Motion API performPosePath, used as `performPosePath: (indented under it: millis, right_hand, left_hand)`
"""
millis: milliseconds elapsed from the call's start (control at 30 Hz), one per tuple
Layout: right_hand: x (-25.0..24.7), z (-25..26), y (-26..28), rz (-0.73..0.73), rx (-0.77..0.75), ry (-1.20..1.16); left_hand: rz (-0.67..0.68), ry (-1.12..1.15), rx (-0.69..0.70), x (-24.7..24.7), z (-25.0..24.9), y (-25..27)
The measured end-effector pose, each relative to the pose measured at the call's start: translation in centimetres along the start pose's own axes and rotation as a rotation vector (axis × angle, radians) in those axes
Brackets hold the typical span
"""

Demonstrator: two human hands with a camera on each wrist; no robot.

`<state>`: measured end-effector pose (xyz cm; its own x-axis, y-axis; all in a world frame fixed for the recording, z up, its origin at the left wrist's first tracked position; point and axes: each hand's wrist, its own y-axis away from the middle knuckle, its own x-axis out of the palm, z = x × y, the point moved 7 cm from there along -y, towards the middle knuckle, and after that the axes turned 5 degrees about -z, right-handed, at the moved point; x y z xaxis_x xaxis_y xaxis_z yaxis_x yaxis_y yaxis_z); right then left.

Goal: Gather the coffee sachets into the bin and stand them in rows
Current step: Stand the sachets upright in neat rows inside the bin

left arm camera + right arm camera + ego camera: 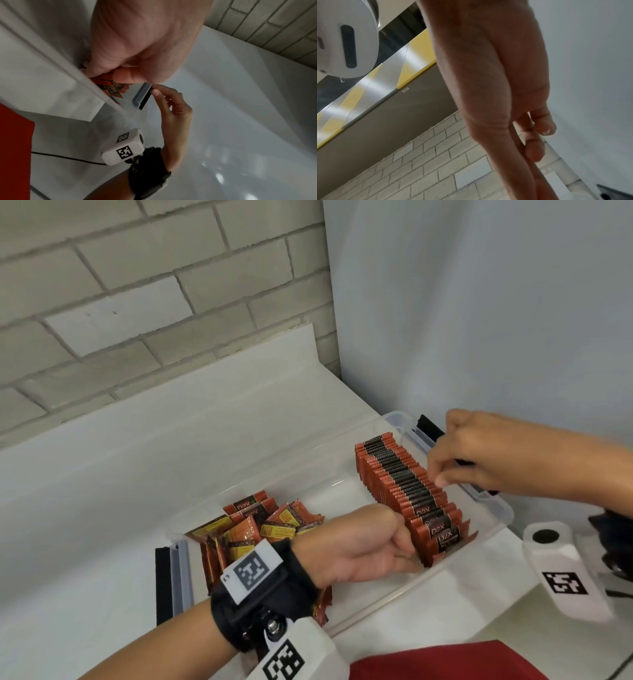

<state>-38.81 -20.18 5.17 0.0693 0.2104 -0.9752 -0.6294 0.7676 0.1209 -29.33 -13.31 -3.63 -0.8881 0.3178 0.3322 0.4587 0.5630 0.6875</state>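
Two hands work inside a clear plastic bin on a white tabletop. Left hand, fingers curled, reaches in at the near end of the standing row of coffee sachets; fingertips meet the frontmost packets, and the left wrist view shows them curled around red-and-black sachets against the bin wall. Right hand hangs over the far side of the row, fingers bent downward, thumb and forefinger tips close together just above the packet tops. Cannot tell whether they pinch a packet or only touch it.

Row runs diagonally along the bin's right side, packets upright, packed face to face, red edges with dark centre bands. At the bin's left end, a loose heap of sachets lies jumbled, some showing yellow labels, some flat, some tilted. Bare bin floor between heap and row.

Black and grey latches at both short ends of the bin. White camera units with black-and-white square markers strapped to both wrists. Red cloth at the near edge. Pale brick wall behind the tabletop; plain white panel to the right.
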Motion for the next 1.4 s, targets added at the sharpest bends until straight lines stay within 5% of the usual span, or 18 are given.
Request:
performPosePath:
  millis: [300, 467, 633, 800, 1033, 1167, 1400]
  right_hand:
    - [-1.6, 5.9, -4.1, 0.057, -0.136, -0.179]
    - [1.7, 10.4, -7.5, 0.236, -0.221, -0.220]
    - [4.9, 11.8, -11.0, 0.371, -0.157, -0.264]
    - [7.1, 12.9, -12.6, 0.467, -0.080, -0.349]
    - [9.6, 13.7, -12.2, 0.653, -0.037, -0.346]
    - [10.6, 13.5, -12.5, 0.689, 0.012, -0.333]
    - [11.1, 13.5, -11.9, 0.765, 0.060, -0.373]
  left_hand:
    - [-0.282, -0.222, 0.105, -7.3, -3.3, 5.1]
    - [-0.547, -1.002, 0.206, -12.6, -7.0, 11.8]
    - [-0.735, -1.529, -0.018, -15.6, -5.8, 13.0]
    - [-0.644, -1.642, -0.098, -16.5, -3.8, 11.9]
    - [-0.452, -1.614, 0.040, -16.1, -3.2, 12.3]
    - [-0.304, -1.772, -0.015, -16.3, -2.8, 12.0]
    - [-0.415, -1.786, -0.039, -17.5, -2.9, 10.5]
